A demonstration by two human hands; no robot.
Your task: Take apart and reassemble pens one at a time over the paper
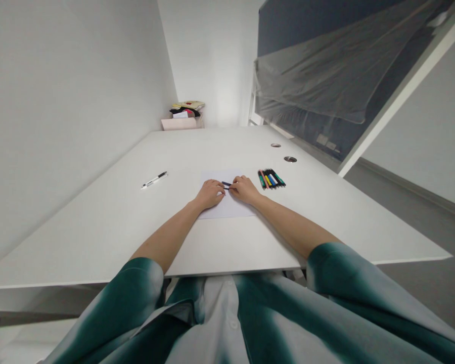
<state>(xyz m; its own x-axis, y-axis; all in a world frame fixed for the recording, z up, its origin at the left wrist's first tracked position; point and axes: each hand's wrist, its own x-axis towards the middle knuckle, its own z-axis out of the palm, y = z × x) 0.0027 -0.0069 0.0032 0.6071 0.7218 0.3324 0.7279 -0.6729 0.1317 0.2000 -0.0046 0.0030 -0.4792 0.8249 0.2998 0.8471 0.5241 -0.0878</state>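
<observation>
One dark pen between both grips

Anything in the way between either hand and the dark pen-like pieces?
Nothing visible: the left hand and right hand are both at the dark pieces, over the white paper. The row of markers lies farther right.

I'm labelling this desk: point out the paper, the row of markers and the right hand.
Paper (227,210): head view, bare area near its front edge.
Row of markers (272,179): head view, middle of the row.
Right hand (245,189): head view, back of the hand.
</observation>
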